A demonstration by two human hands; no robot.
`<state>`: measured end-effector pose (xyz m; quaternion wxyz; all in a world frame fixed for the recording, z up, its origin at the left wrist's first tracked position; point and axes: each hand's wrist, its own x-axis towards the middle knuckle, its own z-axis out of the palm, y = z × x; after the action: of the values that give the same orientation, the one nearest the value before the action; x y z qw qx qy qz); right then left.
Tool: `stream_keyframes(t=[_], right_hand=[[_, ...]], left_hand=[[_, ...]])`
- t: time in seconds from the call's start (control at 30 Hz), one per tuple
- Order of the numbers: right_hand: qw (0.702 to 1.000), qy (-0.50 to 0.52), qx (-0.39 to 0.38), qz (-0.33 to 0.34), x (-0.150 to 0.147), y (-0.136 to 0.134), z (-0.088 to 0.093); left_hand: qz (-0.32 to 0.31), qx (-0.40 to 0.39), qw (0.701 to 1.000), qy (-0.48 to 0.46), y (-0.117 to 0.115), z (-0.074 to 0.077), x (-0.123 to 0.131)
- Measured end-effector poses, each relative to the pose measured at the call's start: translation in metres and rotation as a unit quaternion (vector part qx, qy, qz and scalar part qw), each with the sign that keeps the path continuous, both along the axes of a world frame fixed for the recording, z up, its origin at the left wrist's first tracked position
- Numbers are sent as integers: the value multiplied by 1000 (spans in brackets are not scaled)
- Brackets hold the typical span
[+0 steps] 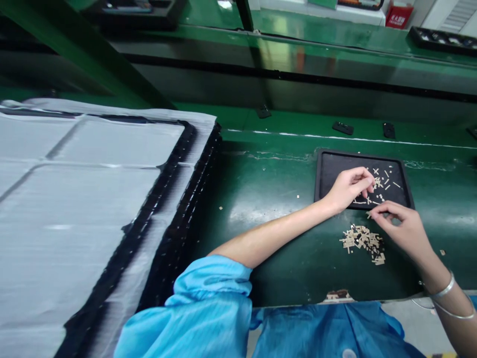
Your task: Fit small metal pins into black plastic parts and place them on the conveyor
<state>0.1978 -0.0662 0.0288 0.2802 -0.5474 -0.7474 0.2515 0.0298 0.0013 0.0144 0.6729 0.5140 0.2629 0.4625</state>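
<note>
My left hand (356,186) is over the black tray (328,166), its fingers curled together beside a scatter of small pale strips (387,179). Whatever those fingers hold, if anything, is too small to make out. Close to the tray's front edge, my right hand (404,226) pinches a small beige piece (368,215) between thumb and forefinger. Just below it, a loose pile of small beige and dark pieces (360,238) lies on the green tabletop (283,278).
Stacked trays lined with white sheeting (112,199) fill the left side. Small black parts (343,128) lie along the back of the table. A green shelf (316,37) runs above, with a slanted green post (97,54) at left. The table's front edge is chipped.
</note>
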Motion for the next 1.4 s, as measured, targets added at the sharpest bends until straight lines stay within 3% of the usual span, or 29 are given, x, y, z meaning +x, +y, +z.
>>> stream_keyframes(t=[0.1,0.23,0.4,0.57,0.77,0.93,1.13,1.27,1.4], right_hand=[[988,101,-91,-69,4,14,5],[959,220,-146,-98,1,36,9],[938,287,-178,-73,-6,50,7],[943,290,-135,-97,-8,45,-2],[957,245,-16,-153,-12,36,-6],[982,122,99,-104,-14,31,1],[983,40,162,-73,-15,29,4],[973,-18,221,-66,-17,29,5],[959,-43,258,-108,-9,35,1]], left_hand=[[-39,48,996,69,-4,3,-1],[-40,129,976,173,-8,4,-2],[-9,99,983,155,-8,3,-3],[-14,74,990,119,-8,3,-4],[26,144,969,197,-13,4,-4],[45,187,951,243,-15,1,-3],[53,216,932,285,-16,-2,-2],[34,188,940,284,-15,2,-4],[15,109,972,209,-12,5,-6]])
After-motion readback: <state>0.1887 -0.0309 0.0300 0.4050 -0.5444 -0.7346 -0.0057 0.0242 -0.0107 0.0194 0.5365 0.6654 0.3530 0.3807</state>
